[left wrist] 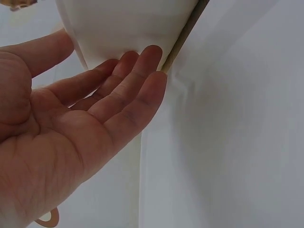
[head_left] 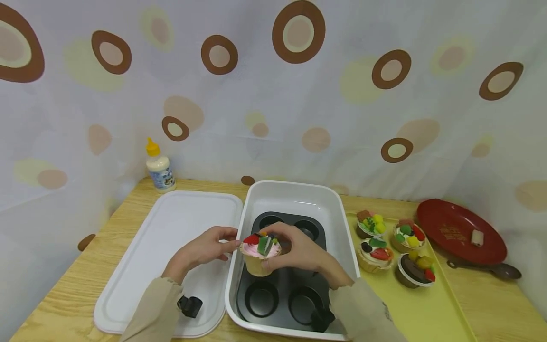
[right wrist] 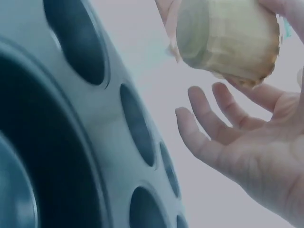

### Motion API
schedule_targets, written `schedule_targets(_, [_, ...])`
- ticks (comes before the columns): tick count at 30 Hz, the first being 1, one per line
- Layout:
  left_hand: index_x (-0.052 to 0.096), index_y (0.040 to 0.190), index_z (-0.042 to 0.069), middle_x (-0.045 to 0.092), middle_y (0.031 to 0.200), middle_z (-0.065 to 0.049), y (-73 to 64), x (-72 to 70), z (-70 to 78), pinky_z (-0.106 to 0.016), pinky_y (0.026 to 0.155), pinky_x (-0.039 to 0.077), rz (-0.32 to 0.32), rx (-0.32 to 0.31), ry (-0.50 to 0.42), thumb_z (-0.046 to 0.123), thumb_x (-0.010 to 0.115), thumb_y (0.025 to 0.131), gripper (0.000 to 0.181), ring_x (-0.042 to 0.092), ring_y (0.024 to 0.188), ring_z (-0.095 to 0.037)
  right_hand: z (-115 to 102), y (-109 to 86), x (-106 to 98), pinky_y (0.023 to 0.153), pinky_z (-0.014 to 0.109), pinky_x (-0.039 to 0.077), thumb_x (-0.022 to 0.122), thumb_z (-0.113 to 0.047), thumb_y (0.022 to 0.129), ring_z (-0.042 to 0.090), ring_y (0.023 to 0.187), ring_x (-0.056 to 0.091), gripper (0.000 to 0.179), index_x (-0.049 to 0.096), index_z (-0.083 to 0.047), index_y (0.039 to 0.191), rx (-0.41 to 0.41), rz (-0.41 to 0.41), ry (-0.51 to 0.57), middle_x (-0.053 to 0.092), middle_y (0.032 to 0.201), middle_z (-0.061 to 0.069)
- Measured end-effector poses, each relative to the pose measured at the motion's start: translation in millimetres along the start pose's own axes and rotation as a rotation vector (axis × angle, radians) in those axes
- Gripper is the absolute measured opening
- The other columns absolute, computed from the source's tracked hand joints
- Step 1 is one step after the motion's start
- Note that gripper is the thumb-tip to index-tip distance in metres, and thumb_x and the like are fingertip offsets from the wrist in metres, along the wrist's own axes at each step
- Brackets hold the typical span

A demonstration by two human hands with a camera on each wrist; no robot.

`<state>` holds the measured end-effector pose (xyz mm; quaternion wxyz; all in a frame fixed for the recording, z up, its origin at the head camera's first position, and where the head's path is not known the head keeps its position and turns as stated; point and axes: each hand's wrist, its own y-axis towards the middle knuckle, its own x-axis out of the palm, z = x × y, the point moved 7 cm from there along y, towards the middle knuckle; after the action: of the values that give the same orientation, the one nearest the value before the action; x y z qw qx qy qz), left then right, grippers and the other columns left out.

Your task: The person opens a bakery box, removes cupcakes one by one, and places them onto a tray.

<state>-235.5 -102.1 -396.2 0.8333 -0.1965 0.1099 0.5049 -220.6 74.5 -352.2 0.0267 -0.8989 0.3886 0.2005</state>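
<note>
My right hand [head_left: 301, 249] pinches a cupcake [head_left: 257, 267] between thumb and forefinger. The cupcake has a pale base, pink cream and toy-like fruit on top, and it is held above a dark muffin tin [head_left: 283, 304]. That tin lies inside a deep white rectangular tub [head_left: 295, 192]. In the right wrist view the cupcake [right wrist: 232, 40] is tilted, and the other fingers of the right hand are spread away from it. Near the tub's left wall, my left hand [head_left: 207, 249] holds nothing, its fingers loosely bent. Whether its fingertips touch the cupcake is unclear.
A white lid [head_left: 171, 237] lies left of the tub, with a bottle [head_left: 161, 173] behind it. On the right, a yellow tray [head_left: 423, 313] bears several cupcakes [head_left: 414, 270]. Beyond it are a red plate [head_left: 461, 228] and a dark spoon [head_left: 504, 270].
</note>
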Motion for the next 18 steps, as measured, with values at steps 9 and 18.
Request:
schedule_targets(9, [0.049,0.132,-0.007,0.057,0.122,-0.018,0.5,-1.0,1.3,-0.036,0.08,0.055,-0.006,0.033,-0.004,0.015,0.057,0.096,0.043,0.056,0.097,-0.022,-25.4,-21.7,-28.5,0.08,0.032,0.055,0.08,-0.017,0.075,0.028,0.095,0.055,0.058,0.055,-0.003,0.126,-0.005,0.05,-0.033,0.054,0.118,0.012])
schedule_targets(18, [0.05,0.133,-0.007,0.057,0.123,-0.018,-0.8,0.8,1.2,-0.037,0.08,0.055,-0.02,0.046,-0.005,0.015,0.056,0.097,0.043,0.057,0.099,-0.022,-25.5,-73.7,-81.4,0.086,0.044,0.049,0.081,-0.022,0.075,0.027,0.1,0.054,0.057,0.057,-0.01,0.125,0.061,0.195,-0.281,0.057,0.116,0.006])
